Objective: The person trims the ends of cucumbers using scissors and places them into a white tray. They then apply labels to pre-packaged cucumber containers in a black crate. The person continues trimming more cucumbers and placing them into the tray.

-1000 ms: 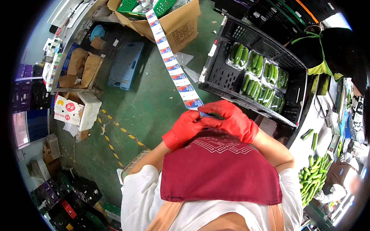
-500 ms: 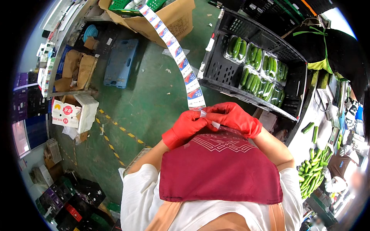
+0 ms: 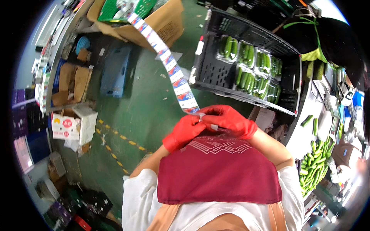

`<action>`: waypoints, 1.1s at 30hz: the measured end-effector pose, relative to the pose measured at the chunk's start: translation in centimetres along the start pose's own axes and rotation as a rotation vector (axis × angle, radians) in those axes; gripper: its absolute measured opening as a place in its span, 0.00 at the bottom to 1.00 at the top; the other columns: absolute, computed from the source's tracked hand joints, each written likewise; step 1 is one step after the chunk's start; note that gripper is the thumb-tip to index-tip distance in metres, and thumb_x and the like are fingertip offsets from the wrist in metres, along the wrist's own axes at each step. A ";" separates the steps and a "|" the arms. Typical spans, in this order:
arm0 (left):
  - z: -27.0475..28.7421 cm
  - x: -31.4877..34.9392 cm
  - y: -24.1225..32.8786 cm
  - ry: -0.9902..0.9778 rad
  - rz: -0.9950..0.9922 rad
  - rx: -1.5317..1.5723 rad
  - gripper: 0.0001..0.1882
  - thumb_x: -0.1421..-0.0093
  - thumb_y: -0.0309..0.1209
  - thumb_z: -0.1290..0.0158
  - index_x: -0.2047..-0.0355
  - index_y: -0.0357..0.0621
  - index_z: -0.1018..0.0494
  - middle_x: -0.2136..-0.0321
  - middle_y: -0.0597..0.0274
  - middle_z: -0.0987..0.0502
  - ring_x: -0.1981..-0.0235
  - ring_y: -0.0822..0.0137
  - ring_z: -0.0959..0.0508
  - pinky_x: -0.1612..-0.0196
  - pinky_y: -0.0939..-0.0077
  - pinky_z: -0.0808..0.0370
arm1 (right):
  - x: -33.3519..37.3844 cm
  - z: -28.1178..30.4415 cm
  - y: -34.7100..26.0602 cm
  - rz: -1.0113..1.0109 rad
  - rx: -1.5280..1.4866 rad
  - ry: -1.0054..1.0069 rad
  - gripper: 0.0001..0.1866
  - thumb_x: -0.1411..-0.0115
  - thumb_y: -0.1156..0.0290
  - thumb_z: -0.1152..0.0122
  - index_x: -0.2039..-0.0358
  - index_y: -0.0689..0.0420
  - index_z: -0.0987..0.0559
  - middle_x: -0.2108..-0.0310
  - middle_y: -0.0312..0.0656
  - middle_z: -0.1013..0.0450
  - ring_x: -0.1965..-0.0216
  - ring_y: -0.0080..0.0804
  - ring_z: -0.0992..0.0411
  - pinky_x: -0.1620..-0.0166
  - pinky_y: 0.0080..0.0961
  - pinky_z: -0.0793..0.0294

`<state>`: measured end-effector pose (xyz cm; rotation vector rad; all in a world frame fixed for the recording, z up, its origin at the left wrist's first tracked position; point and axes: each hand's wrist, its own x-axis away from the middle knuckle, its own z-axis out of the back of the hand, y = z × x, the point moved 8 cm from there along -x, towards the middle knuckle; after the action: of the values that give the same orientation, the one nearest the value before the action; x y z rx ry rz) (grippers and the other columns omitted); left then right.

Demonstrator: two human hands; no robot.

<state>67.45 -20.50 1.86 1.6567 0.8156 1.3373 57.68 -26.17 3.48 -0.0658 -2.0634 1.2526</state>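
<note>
A long strip of printed labels (image 3: 168, 61), white with blue and red blocks, runs from the far left-centre down to my hands. My left hand (image 3: 184, 131), in a red rubber glove, pinches its near end. The fingers of my right hand (image 3: 230, 121), gloved in red too, are closed beside the left ones at that same end. A small whitish piece pokes out between the gloves, and my fingertips partly hide it. Both hands are in front of my dark red apron (image 3: 219, 177).
A black crate (image 3: 216, 71) at right holds several wrapped packs of cucumbers (image 3: 246, 79). Loose cucumbers (image 3: 314, 167) lie on the white table beyond it. A cardboard box (image 3: 165, 29) with a green basket stands ahead. A blue plastic pallet (image 3: 115, 73) and a white carton (image 3: 66, 126) are at left.
The whole view has shifted slightly, and the label strip now slants more to the left. Both hands stay together at its near end, with the fingers moving only a little.
</note>
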 end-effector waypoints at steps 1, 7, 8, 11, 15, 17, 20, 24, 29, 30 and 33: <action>-0.4 -0.3 0.7 -0.004 0.024 -0.115 0.11 0.39 0.30 0.52 0.64 0.41 0.20 0.66 0.61 0.18 0.63 0.70 0.22 0.56 0.75 0.28 | 0.3 1.3 1.0 -0.088 0.070 0.115 0.17 0.40 0.62 0.38 0.56 0.61 0.21 0.70 0.36 0.26 0.68 0.18 0.31 0.66 0.20 0.31; -2.2 -3.1 -1.0 -0.118 0.023 -0.204 0.12 0.41 0.35 0.47 0.68 0.40 0.19 0.75 0.56 0.20 0.72 0.66 0.21 0.67 0.72 0.27 | 2.0 12.5 1.5 0.009 -0.259 0.243 0.10 0.40 0.72 0.42 0.61 0.65 0.20 0.63 0.42 0.23 0.58 0.29 0.25 0.58 0.28 0.22; -2.4 -3.2 -1.4 -0.108 0.042 -0.176 0.11 0.42 0.34 0.46 0.69 0.39 0.19 0.74 0.55 0.20 0.72 0.66 0.21 0.68 0.73 0.28 | 3.3 15.5 0.8 0.049 -0.235 0.283 0.11 0.40 0.72 0.42 0.60 0.66 0.21 0.61 0.44 0.23 0.58 0.32 0.25 0.57 0.30 0.21; -3.3 -4.4 -2.1 -0.097 0.146 -0.104 0.10 0.42 0.31 0.45 0.68 0.37 0.19 0.72 0.55 0.19 0.70 0.67 0.21 0.66 0.74 0.27 | 7.8 26.3 0.0 0.024 -0.236 0.472 0.14 0.39 0.70 0.42 0.58 0.67 0.22 0.56 0.48 0.26 0.59 0.37 0.24 0.59 0.34 0.19; -4.9 -6.4 -1.3 -0.032 0.216 0.074 0.09 0.43 0.28 0.45 0.66 0.36 0.20 0.69 0.58 0.18 0.66 0.70 0.20 0.60 0.76 0.26 | 12.1 43.4 3.4 0.260 -0.180 0.977 0.10 0.39 0.74 0.43 0.60 0.66 0.21 0.62 0.46 0.23 0.63 0.36 0.24 0.62 0.31 0.19; -4.8 -7.0 -1.8 -0.003 0.265 0.033 0.09 0.43 0.26 0.45 0.64 0.36 0.20 0.68 0.59 0.18 0.64 0.70 0.21 0.56 0.77 0.26 | 12.1 49.4 5.0 0.383 -0.081 1.138 0.11 0.40 0.75 0.42 0.59 0.66 0.21 0.61 0.43 0.23 0.62 0.32 0.24 0.58 0.27 0.23; -5.1 -7.7 0.0 0.093 0.342 0.053 0.09 0.43 0.25 0.46 0.65 0.34 0.20 0.68 0.59 0.18 0.65 0.70 0.21 0.59 0.78 0.26 | 10.1 54.0 5.7 0.442 0.192 1.224 0.12 0.41 0.77 0.42 0.57 0.64 0.21 0.59 0.38 0.23 0.60 0.27 0.25 0.52 0.22 0.28; -5.0 -8.0 0.4 0.258 0.474 -0.003 0.08 0.43 0.25 0.45 0.65 0.34 0.20 0.70 0.60 0.18 0.68 0.74 0.22 0.63 0.79 0.26 | 6.7 55.9 6.5 0.663 0.297 1.140 0.13 0.43 0.80 0.42 0.56 0.62 0.20 0.55 0.39 0.24 0.54 0.26 0.27 0.49 0.20 0.31; -5.2 -8.5 -1.0 0.278 0.423 -0.023 0.08 0.43 0.25 0.44 0.65 0.35 0.20 0.71 0.61 0.18 0.69 0.73 0.22 0.64 0.78 0.26 | 4.7 57.9 10.3 0.661 0.080 1.086 0.14 0.42 0.82 0.44 0.55 0.61 0.20 0.49 0.41 0.26 0.47 0.30 0.30 0.44 0.24 0.34; -5.5 -8.8 -0.5 0.288 0.421 -0.002 0.08 0.43 0.25 0.44 0.65 0.35 0.20 0.72 0.62 0.18 0.69 0.73 0.22 0.64 0.78 0.26 | 4.3 58.2 11.7 0.641 0.115 1.094 0.14 0.42 0.82 0.44 0.55 0.61 0.21 0.49 0.41 0.27 0.46 0.30 0.31 0.43 0.24 0.34; -5.8 -8.9 -0.8 0.311 0.446 0.067 0.08 0.44 0.25 0.44 0.66 0.34 0.20 0.72 0.62 0.18 0.69 0.73 0.22 0.65 0.78 0.26 | 3.2 59.1 15.2 0.538 0.012 1.109 0.15 0.43 0.82 0.43 0.54 0.61 0.21 0.45 0.41 0.30 0.41 0.32 0.35 0.40 0.26 0.37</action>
<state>59.80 -26.70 -2.21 1.7743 0.6915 1.9314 15.61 -61.64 -23.16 -1.1030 -1.0685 1.1120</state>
